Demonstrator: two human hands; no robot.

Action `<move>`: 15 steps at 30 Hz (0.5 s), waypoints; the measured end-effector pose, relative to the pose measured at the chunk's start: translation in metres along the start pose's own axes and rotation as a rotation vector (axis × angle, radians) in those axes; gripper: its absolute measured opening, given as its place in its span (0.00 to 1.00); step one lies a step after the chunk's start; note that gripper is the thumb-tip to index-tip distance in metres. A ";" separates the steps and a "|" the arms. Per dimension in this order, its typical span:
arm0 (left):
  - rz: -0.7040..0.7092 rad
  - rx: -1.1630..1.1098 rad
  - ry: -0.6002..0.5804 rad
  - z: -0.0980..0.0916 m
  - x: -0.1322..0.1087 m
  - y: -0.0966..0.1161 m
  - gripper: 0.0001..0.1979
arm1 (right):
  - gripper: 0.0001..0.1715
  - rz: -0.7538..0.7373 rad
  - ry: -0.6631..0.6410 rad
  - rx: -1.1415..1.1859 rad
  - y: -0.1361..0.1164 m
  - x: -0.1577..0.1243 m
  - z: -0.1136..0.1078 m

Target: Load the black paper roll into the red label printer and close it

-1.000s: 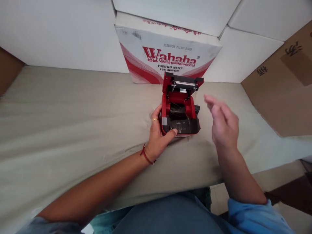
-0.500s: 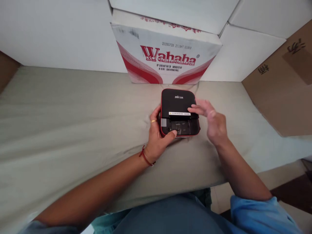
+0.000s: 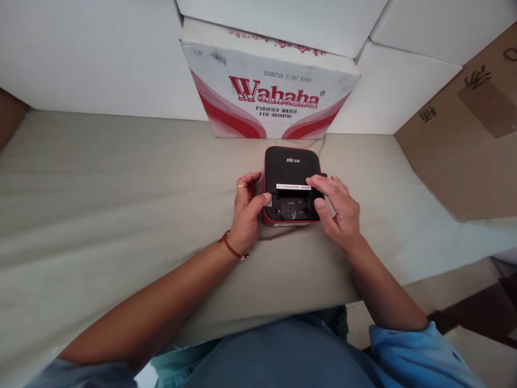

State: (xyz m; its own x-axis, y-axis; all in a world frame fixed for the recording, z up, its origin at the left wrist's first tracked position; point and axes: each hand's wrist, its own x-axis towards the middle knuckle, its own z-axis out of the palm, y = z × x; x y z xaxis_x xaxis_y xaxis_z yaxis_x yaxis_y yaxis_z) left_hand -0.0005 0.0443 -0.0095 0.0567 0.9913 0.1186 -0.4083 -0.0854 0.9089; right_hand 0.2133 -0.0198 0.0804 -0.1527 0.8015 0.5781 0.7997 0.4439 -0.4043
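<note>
A small black printer with red sides lies flat on the cloth, a white warning strip across the front edge of its lid. Its lower front part shows a dark, glossy panel. At its left side is my left hand, the thumb tip on the front left corner and the bent fingers apart from the thumb, beside the casing. My right hand rests over the right side, fingers stretched onto the lid near the strip and thumb by the front panel. Neither hand wraps round the printer.
Behind the printer stands a white and red water carton, against white boxes. A brown cardboard box stands at the right. Pale cloth covers the surface, whose front edge runs along my body.
My left hand has slid left and its thumb has left the front panel for the corner. My right hand has lowered onto the right side of the printer. The lid looks unchanged.
</note>
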 end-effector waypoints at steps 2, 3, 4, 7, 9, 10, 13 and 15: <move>-0.013 -0.024 -0.020 -0.004 0.005 -0.002 0.32 | 0.23 -0.033 0.039 -0.005 -0.009 -0.002 -0.003; -0.021 -0.039 -0.031 -0.005 0.007 -0.002 0.32 | 0.21 -0.059 0.050 -0.017 -0.013 -0.003 -0.004; -0.032 -0.058 -0.042 -0.005 0.008 -0.001 0.33 | 0.19 -0.092 0.052 -0.029 -0.017 -0.004 -0.005; -0.073 -0.128 -0.058 -0.005 0.012 0.004 0.32 | 0.14 -0.188 0.016 -0.024 -0.026 -0.008 -0.007; -0.096 -0.169 -0.045 -0.004 0.013 0.006 0.31 | 0.13 -0.218 -0.007 0.010 -0.028 -0.009 -0.007; -0.106 -0.186 -0.039 -0.004 0.013 0.006 0.32 | 0.13 -0.221 -0.015 0.024 -0.029 -0.008 -0.008; -0.110 -0.215 -0.027 -0.002 0.011 0.002 0.33 | 0.13 -0.170 -0.045 0.042 -0.032 0.002 -0.014; -0.081 -0.209 -0.032 -0.001 0.009 -0.001 0.33 | 0.15 -0.093 -0.106 0.028 -0.033 0.017 -0.019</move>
State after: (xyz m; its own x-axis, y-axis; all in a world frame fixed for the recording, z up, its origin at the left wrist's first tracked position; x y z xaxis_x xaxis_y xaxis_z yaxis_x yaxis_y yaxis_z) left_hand -0.0007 0.0532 -0.0104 0.1247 0.9901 0.0644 -0.5811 0.0203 0.8136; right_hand 0.1953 -0.0282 0.1172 -0.2873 0.7937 0.5362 0.7627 0.5282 -0.3731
